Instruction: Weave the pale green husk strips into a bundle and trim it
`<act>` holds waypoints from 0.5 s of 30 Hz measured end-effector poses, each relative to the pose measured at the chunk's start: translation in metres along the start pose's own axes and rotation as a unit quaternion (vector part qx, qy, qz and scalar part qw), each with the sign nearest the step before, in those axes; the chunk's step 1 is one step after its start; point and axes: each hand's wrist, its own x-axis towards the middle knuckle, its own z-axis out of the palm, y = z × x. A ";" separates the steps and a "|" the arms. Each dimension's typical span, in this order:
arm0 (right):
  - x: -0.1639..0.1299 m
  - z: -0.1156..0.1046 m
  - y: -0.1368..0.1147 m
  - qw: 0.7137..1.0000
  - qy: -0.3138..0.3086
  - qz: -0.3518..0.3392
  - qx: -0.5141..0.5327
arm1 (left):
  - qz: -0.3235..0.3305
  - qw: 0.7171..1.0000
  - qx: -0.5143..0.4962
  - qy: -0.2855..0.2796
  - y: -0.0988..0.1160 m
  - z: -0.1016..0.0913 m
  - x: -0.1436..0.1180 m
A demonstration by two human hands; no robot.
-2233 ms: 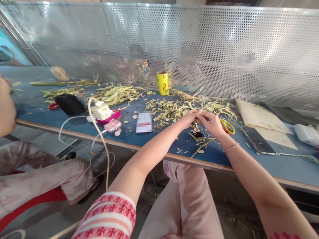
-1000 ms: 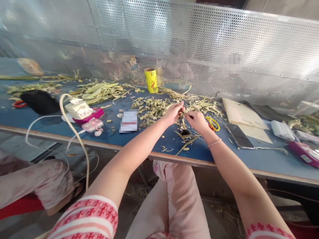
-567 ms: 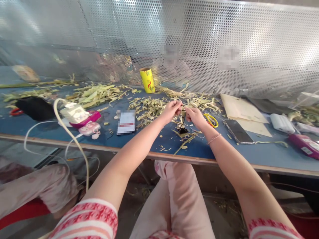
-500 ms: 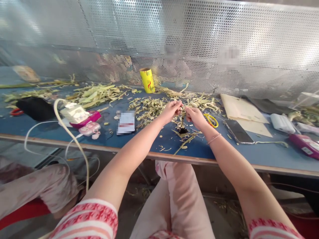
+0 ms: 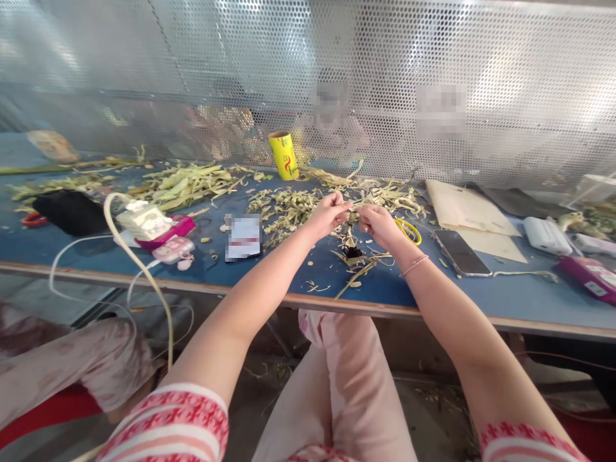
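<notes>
My left hand (image 5: pixel 332 215) and my right hand (image 5: pixel 376 223) meet over the blue table, thumbs and fingers pinched with the tips nearly touching. Between them runs a thin dark strand, mostly hidden by the fingers. Just below the hands, a small black tangled bundle (image 5: pixel 353 252) lies on the table among pale dry leaf strips (image 5: pixel 356 282). Beyond the hands spreads a heap of shredded dry leaf pieces (image 5: pixel 293 208). Yellow-handled scissors (image 5: pixel 408 231) are partly covered by my right wrist.
A yellow cardboard tube (image 5: pixel 284 156) stands near the perforated metal screen (image 5: pixel 385 77). To the left are a white packet (image 5: pixel 243 237), a power strip with plugs and cables (image 5: pixel 166 234) and a black pouch (image 5: pixel 70 210). A phone (image 5: pixel 462 252) and brown paper (image 5: pixel 469 208) lie right.
Both hands stay in nearly the same place. Their fingertips have come closer together, and the grip of the fingers has shifted slightly.
</notes>
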 end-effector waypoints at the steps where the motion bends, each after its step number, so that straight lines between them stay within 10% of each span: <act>1: 0.000 0.000 -0.002 1.000 0.001 0.008 0.014 | 0.000 1.000 0.000 0.002 0.000 -0.001 0.001; 15: 0.001 -0.012 -0.003 0.997 0.042 0.026 0.061 | 0.068 0.933 0.351 -0.043 -0.007 -0.005 0.004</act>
